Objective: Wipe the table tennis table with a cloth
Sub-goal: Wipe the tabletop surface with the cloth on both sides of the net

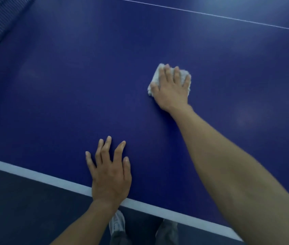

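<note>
Pressing fluffy white cloth (158,77) flat, right hand (171,89), smooth blue table (87,76)

My right arm (228,165) reaches far forward, bare and almost straight, and my right hand (171,85) lies palm down, its fingers spread and pressing flat on the cloth (155,77). My left hand (111,174) sits nearer to me, palm down too, fingers straight and fanned apart, thumb out to the right, with my left forearm (80,225) coming up from below
</note>
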